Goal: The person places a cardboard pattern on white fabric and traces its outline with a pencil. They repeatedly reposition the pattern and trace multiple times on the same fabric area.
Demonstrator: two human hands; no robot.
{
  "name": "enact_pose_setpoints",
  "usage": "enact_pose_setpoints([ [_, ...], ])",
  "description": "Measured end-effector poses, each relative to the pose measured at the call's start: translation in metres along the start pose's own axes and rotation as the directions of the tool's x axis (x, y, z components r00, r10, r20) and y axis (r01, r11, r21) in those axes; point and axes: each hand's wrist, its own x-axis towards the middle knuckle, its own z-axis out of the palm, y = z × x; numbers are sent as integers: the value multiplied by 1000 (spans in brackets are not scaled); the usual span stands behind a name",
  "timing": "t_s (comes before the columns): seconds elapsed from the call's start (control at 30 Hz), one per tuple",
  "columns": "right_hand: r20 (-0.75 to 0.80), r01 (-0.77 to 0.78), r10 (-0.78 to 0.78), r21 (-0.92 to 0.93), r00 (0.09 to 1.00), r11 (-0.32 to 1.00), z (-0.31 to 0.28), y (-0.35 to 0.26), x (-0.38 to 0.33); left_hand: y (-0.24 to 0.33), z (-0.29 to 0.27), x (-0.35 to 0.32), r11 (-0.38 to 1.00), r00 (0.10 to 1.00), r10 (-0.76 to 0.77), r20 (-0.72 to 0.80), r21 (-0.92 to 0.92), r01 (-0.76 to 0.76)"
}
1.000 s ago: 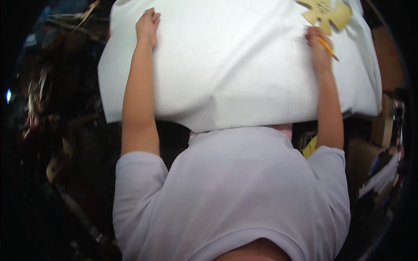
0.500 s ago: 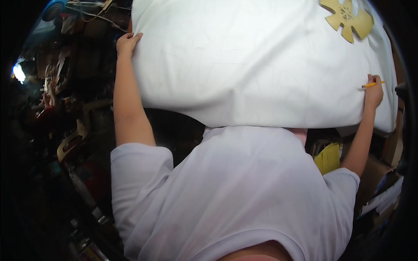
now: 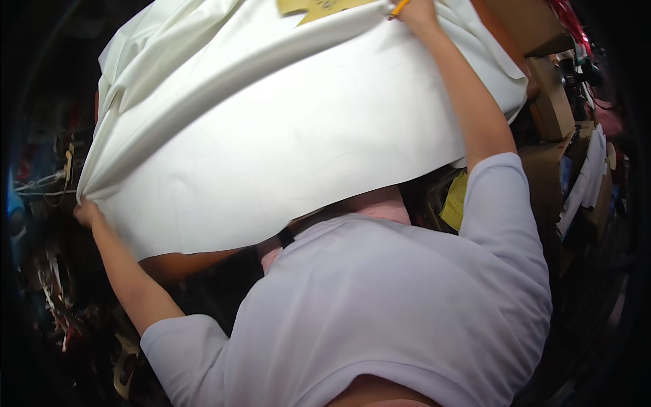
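Observation:
A large white sheet of smooth, leather-like material (image 3: 305, 142) lies over the surface in front of me, a long fold running across it from lower left to upper right. At the far left my left hand (image 3: 87, 213) is closed on the sheet's edge, where the material bunches into creases. My right hand (image 3: 417, 15) is at the top, partly cut off by the picture's rim, closed round a yellow pen (image 3: 399, 8) and against the raised fold. Just left of it, a tan cut-out template (image 3: 322, 8) lies on the sheet, partly hidden by the fold.
An orange-brown table edge (image 3: 193, 263) shows beneath the sheet's near side. Cardboard boxes (image 3: 553, 102) stand at the right, with white papers (image 3: 588, 178) beside them. A yellow piece (image 3: 454, 203) hangs near my right sleeve. Dark clutter fills the left side.
The view has turned, so everything sits differently in it. The sheet is now pulled into a long raised fold that partly covers the template. My right hand, still with the pen, has reached farther forward.

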Motion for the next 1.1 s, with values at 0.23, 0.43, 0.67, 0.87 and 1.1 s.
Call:
enact_pose_setpoints([
  [0.23, 393, -218, 280, -195, 876, 956, 7, -33, -2, 72, -13, -93, 824, 844, 531, -75, -187, -535],
  [0.43, 236, 305, -209, -519, 949, 799, -102, -41, -42, 142, -23, -270, 340, 392, 917, 75, -661, -670],
  [0.67, -273, -235, -64, -909, 960, 344, -206, 26, -117, 162, 6, -307, 504, 389, 863, 321, -587, -633],
  [0.87, -134, -164, 96, -867, 986, 470, -260, 53, -107, 159, 32, -246, 387, 375, 897, 232, -5, -922],
  [1.1, -217, -158, -75, -871, 973, 466, -239, 15, -63, 147, 39, -214, 482, 506, 788, 352, 158, -862],
])
